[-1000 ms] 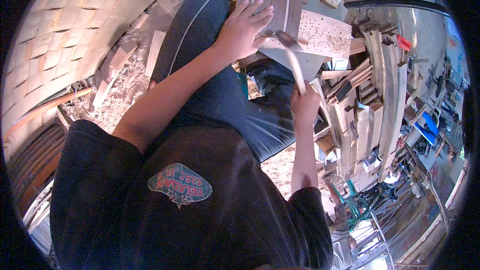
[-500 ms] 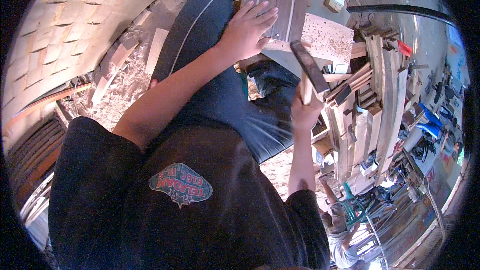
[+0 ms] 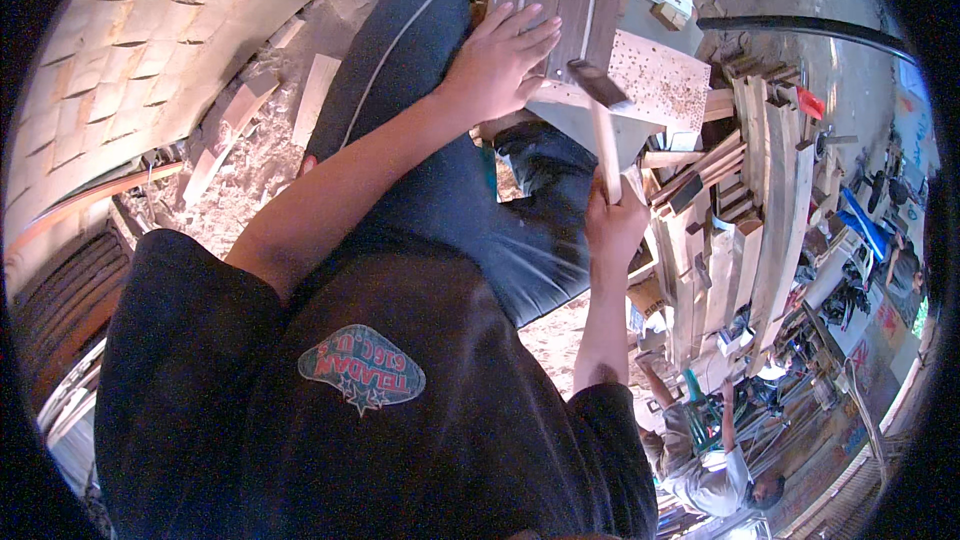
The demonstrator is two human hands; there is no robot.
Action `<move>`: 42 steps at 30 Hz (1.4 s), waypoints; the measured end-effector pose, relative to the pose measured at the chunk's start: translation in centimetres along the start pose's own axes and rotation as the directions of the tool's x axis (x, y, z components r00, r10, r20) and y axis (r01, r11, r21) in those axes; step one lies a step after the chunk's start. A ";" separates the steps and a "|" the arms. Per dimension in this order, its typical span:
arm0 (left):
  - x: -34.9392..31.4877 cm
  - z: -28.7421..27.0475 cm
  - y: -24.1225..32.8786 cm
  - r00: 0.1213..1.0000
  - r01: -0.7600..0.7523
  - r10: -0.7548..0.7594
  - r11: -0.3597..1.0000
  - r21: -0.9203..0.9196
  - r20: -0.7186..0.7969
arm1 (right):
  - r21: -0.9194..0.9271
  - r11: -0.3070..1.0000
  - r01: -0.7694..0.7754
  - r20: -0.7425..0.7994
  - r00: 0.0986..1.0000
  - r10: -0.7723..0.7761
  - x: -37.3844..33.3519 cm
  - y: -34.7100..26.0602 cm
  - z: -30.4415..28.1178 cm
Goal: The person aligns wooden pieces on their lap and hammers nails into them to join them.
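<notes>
My left hand lies flat with fingers stretched out on a dark brown wooden panel that has pale strips running along it. My right hand is wrapped round the pale wooden handle of a hammer. The hammer's dark head is over the panel's near right edge, close to my left hand; whether it touches the wood I cannot tell. Beside and under the panel is a light board dotted with many small brown specks, perhaps nails or holes.
Stacked timber stands to the right, with thin brown slats beside it. Wood offcuts and shavings cover the floor at left. A woven wall panel rises at far left. Another person is at lower right.
The hammer head has swung down and away from me toward the panel, with the handle now more stretched out. My left hand stays on the panel. The person at lower right has shifted.
</notes>
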State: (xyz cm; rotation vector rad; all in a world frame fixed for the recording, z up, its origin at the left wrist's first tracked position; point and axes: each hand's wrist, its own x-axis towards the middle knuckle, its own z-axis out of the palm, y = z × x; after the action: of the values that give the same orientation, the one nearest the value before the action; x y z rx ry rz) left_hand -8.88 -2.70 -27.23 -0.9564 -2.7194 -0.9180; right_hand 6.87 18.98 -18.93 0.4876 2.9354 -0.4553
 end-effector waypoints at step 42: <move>-0.3 0.0 0.6 0.998 0.030 -0.029 1.000 0.000 0.052 | -0.068 0.997 -0.040 0.023 0.999 0.042 0.8 0.2 -0.6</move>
State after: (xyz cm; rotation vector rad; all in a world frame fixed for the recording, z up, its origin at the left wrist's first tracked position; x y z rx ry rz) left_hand -8.29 -2.46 -27.01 -0.9559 -2.7835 -0.9120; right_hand 6.14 19.62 -18.59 0.5290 2.9000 -0.3539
